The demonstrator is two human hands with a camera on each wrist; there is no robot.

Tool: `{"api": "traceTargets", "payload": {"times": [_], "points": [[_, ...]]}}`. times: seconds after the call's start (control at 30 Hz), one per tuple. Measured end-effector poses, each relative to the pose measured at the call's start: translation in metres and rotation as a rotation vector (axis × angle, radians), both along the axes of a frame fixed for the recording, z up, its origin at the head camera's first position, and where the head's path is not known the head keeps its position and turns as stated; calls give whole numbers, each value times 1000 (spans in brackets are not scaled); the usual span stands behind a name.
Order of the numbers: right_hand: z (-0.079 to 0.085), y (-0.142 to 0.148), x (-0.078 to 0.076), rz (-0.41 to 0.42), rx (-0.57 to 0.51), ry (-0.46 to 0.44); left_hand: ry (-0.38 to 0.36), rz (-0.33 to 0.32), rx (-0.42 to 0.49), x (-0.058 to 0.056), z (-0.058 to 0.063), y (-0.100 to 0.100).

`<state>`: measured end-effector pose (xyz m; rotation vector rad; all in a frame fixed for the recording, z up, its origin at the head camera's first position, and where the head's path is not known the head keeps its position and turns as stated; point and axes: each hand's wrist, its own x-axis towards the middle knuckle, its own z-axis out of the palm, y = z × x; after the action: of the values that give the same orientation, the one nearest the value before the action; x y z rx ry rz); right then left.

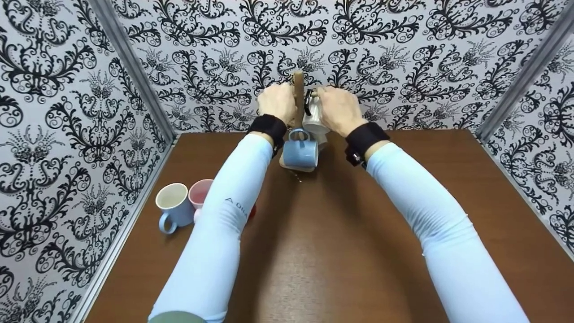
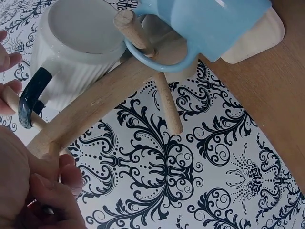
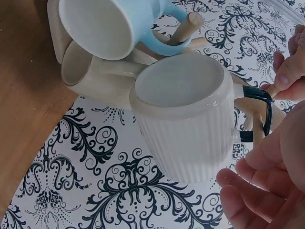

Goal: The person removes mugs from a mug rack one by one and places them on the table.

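Note:
At the back of the table stands a wooden mug tree [image 1: 298, 78]. My left hand [image 1: 278, 103] grips one of its upper pegs [image 2: 51, 155], fingers curled round it. Opposite, my right hand [image 1: 338, 110] pinches the end of another peg [image 3: 258, 126], its other fingers loosely bent beside a ribbed white mug [image 3: 183, 129]. That mug hangs by its black handle [image 2: 34, 95], which loops over the peg. Lower down, a light blue mug [image 1: 299, 154] hangs on its side from a peg [image 2: 136, 31]. A cream mug [image 3: 102, 78] hangs beneath the white one.
On the table's left side stand a blue mug [image 1: 175, 206] and a pink mug [image 1: 200, 190]. Something red [image 1: 252, 212] is mostly hidden behind my left sleeve. Patterned walls [image 1: 215, 67] enclose the brown table [image 1: 341, 251] at the back and sides.

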<state>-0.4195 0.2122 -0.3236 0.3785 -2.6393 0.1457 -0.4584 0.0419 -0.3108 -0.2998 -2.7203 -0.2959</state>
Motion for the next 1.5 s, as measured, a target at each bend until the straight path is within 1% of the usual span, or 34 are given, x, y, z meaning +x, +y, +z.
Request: {"api": "traceTargets", "payload": {"times": [0.07, 0.13, 0.2, 0.33, 0.4, 0.43, 0.53, 0.6, 0.67, 0.73, 0.83, 0.93, 1.03, 1.17, 1.27, 1.33, 1.4, 1.5], "points": [[1, 1, 1, 0, 0, -16, -2, -7, 6, 0, 0, -1], [2, 3, 2, -5, -21, -42, 2, -30, 13, 0, 0, -1], [1, 6, 1, 5, -76, -63, 0, -54, 22, -1, -1, -3], [-3, 13, 0, 46, -250, -109, -12, -80, 17, -1, -5, -8], [-7, 18, -1, 45, -361, -144, -29, -94, 1, 2, -7, -11], [-9, 21, -1, 32, -426, -178, -40, -103, -6, 5, -9, -12], [-15, 29, -1, -44, -631, -286, -62, -138, -11, 15, -18, -15], [-17, 34, -2, -89, -782, -366, -62, -161, -10, 23, -25, -19], [-19, 37, -3, -113, -925, -434, -35, -193, -14, 33, -30, -23], [-20, 40, -5, -126, -1047, -491, -5, -232, -37, 43, -34, -29], [-25, 43, -9, -114, -1198, -555, 21, -307, -70, 60, -38, -34], [-30, 43, -11, -105, -1308, -590, 1, -385, -98, 78, -47, -36], [-35, 40, -13, -104, -1370, -611, -41, -465, -140, 99, -65, -35], [-41, 33, -16, -79, -1411, -660, -114, -564, -240, 126, -98, -34], [-46, 28, -17, -49, -1476, -684, -147, -630, -325, 146, -120, -32], [-48, 26, -18, -26, -1535, -692, -156, -661, -372, 158, -129, -30], [-50, 25, -19, -11, -1578, -698, -165, -690, -423, 170, -135, -28], [-53, 22, -22, 16, -1623, -718, -184, -731, -486, 187, -139, -28]]}}
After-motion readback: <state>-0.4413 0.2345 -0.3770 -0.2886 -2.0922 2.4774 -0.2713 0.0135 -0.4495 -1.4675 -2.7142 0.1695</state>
